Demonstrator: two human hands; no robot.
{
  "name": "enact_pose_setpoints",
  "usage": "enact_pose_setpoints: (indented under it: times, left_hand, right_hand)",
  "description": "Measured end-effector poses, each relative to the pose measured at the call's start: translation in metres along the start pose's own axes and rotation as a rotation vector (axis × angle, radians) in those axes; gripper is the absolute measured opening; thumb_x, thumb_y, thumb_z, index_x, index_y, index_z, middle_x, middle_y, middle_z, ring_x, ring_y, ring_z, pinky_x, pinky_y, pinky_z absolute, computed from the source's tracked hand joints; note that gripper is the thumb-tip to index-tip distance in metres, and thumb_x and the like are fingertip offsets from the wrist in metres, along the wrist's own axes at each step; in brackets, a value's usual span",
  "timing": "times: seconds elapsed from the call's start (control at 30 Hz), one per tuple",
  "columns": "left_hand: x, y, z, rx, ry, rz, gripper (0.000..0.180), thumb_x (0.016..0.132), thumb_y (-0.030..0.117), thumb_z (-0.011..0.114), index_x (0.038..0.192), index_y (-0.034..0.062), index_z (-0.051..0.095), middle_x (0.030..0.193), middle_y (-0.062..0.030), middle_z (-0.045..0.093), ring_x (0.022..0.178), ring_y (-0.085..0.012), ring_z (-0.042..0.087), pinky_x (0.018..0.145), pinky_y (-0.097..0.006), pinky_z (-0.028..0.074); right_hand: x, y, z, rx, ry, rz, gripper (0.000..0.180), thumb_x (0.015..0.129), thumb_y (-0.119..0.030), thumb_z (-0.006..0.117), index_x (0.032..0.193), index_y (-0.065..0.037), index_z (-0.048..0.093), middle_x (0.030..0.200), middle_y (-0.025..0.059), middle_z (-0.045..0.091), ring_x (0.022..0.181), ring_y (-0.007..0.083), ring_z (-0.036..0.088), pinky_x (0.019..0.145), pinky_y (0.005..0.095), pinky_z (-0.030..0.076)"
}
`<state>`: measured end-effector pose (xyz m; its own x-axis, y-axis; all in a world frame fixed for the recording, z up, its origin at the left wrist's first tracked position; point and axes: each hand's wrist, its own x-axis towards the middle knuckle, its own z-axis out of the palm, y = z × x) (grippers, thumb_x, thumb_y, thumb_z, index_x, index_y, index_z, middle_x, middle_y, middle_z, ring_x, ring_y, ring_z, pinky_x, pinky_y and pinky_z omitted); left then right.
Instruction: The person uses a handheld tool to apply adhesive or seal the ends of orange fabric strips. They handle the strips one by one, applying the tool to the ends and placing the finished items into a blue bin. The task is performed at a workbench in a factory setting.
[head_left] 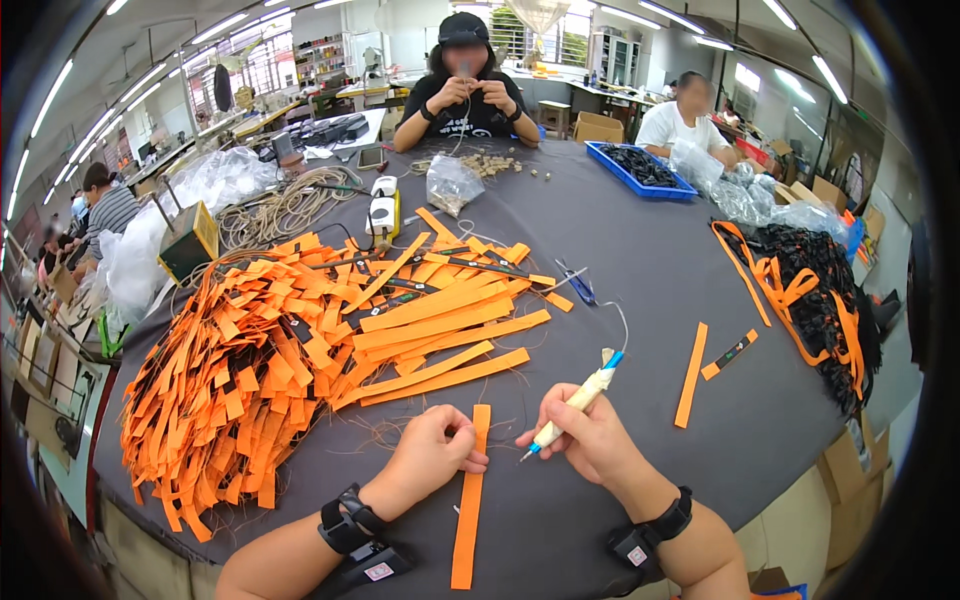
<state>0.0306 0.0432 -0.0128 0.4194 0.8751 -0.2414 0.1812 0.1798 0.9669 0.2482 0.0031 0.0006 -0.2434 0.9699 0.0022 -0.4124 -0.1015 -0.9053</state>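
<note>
Left hand (435, 448): curled narrow, fingertips touching the orange strip (467, 535) above its middle; I can't tell whether they pinch it or only press.
Right hand (592, 435): closed in a pen grip on the pen-like tool (595, 384).
Strip: lies lengthwise at the table's near side, between the two forearms, far end just past the left fingertips.
Tool: cream wrap, blue at both ends, thin metal tip slanting down and left. I see the tip near the strip, apart from it. Thin cable (626, 325) leaves the upper end.
Wrists: black strap (345, 520) on the left, similar one on the right.
Pile: big heap of orange strips (235, 375) left of the hands, some longer ones fanned toward the middle.
Snips: blue-handled cutter (581, 288) at the heap's right edge.
Right side: I have one loose orange strip (691, 376) beside a short black-and-orange piece (729, 355), with a black webbing heap (825, 285) farther right.
Far side: blue tray (688, 191) of black parts; person in black cap (463, 100) opposite, both hands raised.
Table (620, 240): dark grey cover under everything.
</note>
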Motion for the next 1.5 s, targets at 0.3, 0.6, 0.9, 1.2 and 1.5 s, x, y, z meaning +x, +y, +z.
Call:
enact_pose_setpoints:
  times: [0.3, 0.6, 0.9, 1.2, 1.5]
  left_hand:
    - [-0.016, -0.005, -0.013, -0.292, 0.133, -0.077, 0.022, 0.098, 0.014, 0.051, 0.102, -0.0081, 0.050, 0.094, -0.0144, 0.060, 0.084, -0.0257, 0.070, 0.072, -0.030, 0.060]
    - [-0.058, 0.007, -0.042, 0.329, 0.060, -0.014, 0.016, 0.096, 0.013, 0.056, 0.096, -0.0037, 0.056, 0.087, -0.0094, 0.064, 0.062, -0.0121, 0.064, 0.050, -0.023, 0.052]
    - [-0.077, 0.006, -0.065, 0.285, 0.043, 0.076, 0.015, 0.091, 0.009, 0.062, 0.101, -0.0020, 0.061, 0.089, -0.0060, 0.063, 0.068, -0.0091, 0.061, 0.057, -0.024, 0.051]
    - [-0.074, 0.008, -0.051, 0.882, 0.000, 0.429, 0.033, 0.078, 0.023, 0.077, 0.098, -0.0004, 0.064, 0.090, -0.0126, 0.060, 0.080, -0.0276, 0.061, 0.071, -0.036, 0.050]
    - [-0.054, 0.008, -0.032, 0.778, -0.061, 0.417, 0.028, 0.078, 0.022, 0.076, 0.089, -0.0001, 0.062, 0.088, -0.0135, 0.060, 0.083, -0.0313, 0.061, 0.073, -0.038, 0.050]
  right_hand:
    - [-0.026, 0.034, 0.047, 0.167, -0.404, 0.351, 0.019, 0.096, -0.023, 0.059, 0.092, -0.004, 0.056, 0.083, 0.0051, 0.061, 0.080, 0.0134, 0.065, 0.059, 0.0222, 0.050]
    - [-0.013, 0.001, 0.025, 0.066, -0.263, 0.399, 0.019, 0.096, -0.021, 0.059, 0.092, -0.003, 0.059, 0.082, 0.0069, 0.065, 0.067, 0.0112, 0.063, 0.058, 0.0230, 0.052]
    - [-0.004, -0.017, 0.001, 0.035, -0.010, 0.301, 0.021, 0.095, -0.022, 0.059, 0.083, -0.004, 0.060, 0.065, 0.0022, 0.058, 0.055, 0.0087, 0.054, 0.055, 0.0263, 0.049]
    - [0.004, 0.018, 0.037, 0.167, -0.032, 0.069, 0.021, 0.096, -0.024, 0.058, 0.084, -0.006, 0.054, 0.065, 0.0031, 0.055, 0.061, 0.0136, 0.055, 0.059, 0.0277, 0.046]
    - [0.011, 0.040, 0.036, 0.338, 0.026, 0.149, 0.021, 0.097, -0.023, 0.055, 0.084, -0.007, 0.056, 0.070, 0.0044, 0.057, 0.060, 0.0148, 0.054, 0.068, 0.0304, 0.050]
